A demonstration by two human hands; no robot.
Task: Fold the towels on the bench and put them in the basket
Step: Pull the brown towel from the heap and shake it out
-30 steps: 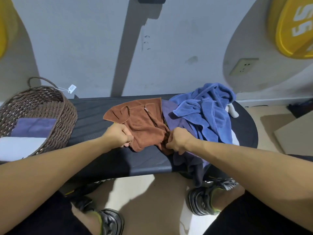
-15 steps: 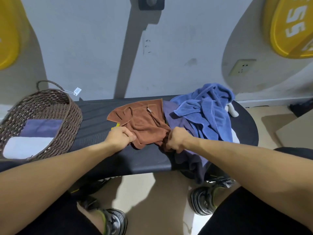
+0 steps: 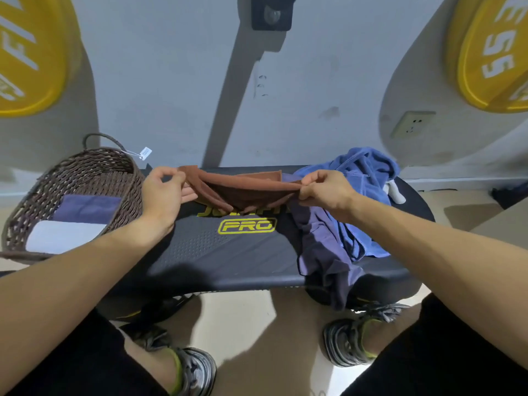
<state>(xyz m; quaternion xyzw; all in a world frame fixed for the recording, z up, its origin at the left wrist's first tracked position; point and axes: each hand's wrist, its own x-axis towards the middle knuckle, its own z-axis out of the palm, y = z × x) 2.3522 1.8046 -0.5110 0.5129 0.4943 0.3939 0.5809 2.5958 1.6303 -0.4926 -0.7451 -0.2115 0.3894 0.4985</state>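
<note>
Brown towel (image 3: 243,190) stretched w/ sagging middle above bench (image 3: 228,252). Purple towel (image 3: 323,244) & blue towel (image 3: 363,178) crumpled at bench's right. Wicker basket (image 3: 85,178) at bench's left.

Single head-worn wide-angle view, facing forward and down, close over the bench (image 3: 228,252), wall behind

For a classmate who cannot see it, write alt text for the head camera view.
Left hand and right hand pinch a brown towel stretched above a black bench. Purple and blue towels lie crumpled at the right; a wicker basket at the left holds folded towels.
</note>
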